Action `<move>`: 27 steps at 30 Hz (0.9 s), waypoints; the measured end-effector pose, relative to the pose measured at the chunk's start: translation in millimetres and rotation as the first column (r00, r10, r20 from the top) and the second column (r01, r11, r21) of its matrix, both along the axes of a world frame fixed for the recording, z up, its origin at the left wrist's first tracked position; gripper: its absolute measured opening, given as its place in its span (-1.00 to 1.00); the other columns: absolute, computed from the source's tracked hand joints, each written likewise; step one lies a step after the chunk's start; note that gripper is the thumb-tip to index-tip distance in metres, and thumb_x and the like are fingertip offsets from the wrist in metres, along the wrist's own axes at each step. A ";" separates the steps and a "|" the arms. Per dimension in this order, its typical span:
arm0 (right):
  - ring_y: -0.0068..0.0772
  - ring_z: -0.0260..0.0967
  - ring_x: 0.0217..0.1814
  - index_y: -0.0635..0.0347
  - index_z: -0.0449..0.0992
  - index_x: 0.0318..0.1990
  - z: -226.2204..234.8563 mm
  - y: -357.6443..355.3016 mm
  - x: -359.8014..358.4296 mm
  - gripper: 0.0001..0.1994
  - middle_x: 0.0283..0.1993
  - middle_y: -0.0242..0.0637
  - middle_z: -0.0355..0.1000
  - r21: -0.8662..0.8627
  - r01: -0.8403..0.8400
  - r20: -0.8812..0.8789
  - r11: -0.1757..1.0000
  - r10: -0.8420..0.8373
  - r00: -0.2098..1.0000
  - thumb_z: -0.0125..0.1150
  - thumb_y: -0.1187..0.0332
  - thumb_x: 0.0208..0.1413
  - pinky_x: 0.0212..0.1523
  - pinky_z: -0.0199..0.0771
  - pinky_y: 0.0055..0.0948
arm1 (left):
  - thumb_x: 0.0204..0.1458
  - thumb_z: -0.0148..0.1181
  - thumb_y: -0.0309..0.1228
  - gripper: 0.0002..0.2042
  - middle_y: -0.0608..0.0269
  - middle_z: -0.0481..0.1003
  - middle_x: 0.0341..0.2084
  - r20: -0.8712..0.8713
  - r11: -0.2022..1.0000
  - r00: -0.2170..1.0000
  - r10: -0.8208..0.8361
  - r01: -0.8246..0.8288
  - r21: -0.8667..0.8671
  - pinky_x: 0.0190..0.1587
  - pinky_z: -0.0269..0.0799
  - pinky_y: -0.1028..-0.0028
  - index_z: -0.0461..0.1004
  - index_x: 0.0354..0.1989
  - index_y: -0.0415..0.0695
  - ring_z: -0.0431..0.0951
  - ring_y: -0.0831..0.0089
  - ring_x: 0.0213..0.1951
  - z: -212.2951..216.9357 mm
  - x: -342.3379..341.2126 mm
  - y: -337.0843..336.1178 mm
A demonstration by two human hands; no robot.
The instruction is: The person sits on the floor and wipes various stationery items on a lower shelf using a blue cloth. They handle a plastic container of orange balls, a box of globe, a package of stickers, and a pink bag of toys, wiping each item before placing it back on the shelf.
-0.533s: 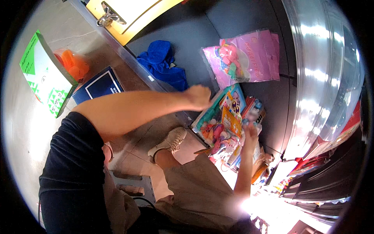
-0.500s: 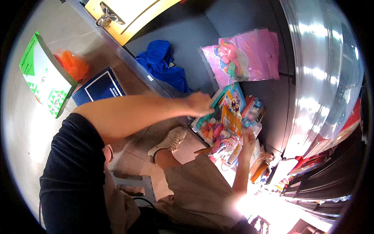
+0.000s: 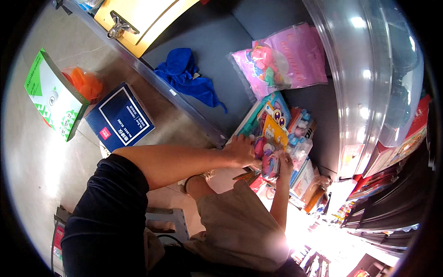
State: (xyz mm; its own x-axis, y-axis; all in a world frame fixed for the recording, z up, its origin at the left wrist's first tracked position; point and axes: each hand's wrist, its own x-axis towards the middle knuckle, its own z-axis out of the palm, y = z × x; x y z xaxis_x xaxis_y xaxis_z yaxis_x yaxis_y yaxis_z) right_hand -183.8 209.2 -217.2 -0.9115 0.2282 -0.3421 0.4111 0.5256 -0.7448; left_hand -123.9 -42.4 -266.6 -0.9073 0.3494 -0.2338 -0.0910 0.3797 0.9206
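Observation:
A stack of flat, colourful toy packs (image 3: 272,131) lies on a dark grey shelf (image 3: 221,41). My left hand (image 3: 242,150) reaches across from the left and grips the near edge of the top pack, fingers curled over it. My right hand (image 3: 285,161) comes up from below and holds the same pack at its right side, beside a clear blister pack of small toys (image 3: 300,138). Both hands hide the pack's lower edge. More packs stand on edge below my right forearm (image 3: 307,184).
Pink toy bags (image 3: 286,60) and a blue cloth (image 3: 189,78) lie farther back on the shelf. A clear curved cover (image 3: 369,78) rises at the right. On the floor are a blue box (image 3: 120,117), a green-and-white box (image 3: 53,94), an orange bag (image 3: 85,83) and a grey stool (image 3: 166,221).
My left hand has slid from the far corner of the stack down to its near edge. My right hand has stayed on the pack's right side.

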 end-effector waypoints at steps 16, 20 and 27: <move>-0.22 0.43 -0.03 0.13 0.39 0.04 24.4 -7.4 24.1 -0.65 -0.10 -0.24 0.47 -0.666 0.164 0.251 0.727 0.011 0.968 0.09 0.17 0.17 -0.04 0.46 -0.14 | -0.37 0.46 -0.18 -0.08 -0.40 0.32 -0.04 0.266 0.917 0.964 0.030 -0.132 0.377 0.07 0.32 0.23 0.16 0.14 -0.51 0.37 -0.06 0.07 25.6 -13.6 -9.8; -0.12 0.37 0.09 0.20 0.28 0.19 55.7 -49.6 29.1 -0.51 0.09 -0.12 0.39 -0.735 -0.013 0.078 0.677 0.104 0.992 0.10 0.22 0.13 0.11 0.38 0.07 | -0.30 0.38 -0.16 0.06 -0.37 0.30 -0.04 -0.064 0.896 0.972 0.224 -0.180 0.407 0.08 0.34 0.22 -0.16 0.32 -0.38 0.39 -0.10 0.02 41.8 5.5 -36.6; -0.30 0.46 -0.05 0.24 0.36 0.12 12.4 -54.5 -23.4 -0.54 -0.06 -0.24 0.49 -0.507 0.055 0.127 0.860 0.011 0.992 0.12 0.11 0.18 0.01 0.45 -0.23 | -0.32 0.38 0.00 -0.06 -0.27 0.40 -0.11 0.254 0.966 0.956 0.144 -0.191 0.174 -0.01 0.42 0.22 0.13 0.15 -0.45 0.50 -0.03 -0.12 27.3 -43.8 -82.4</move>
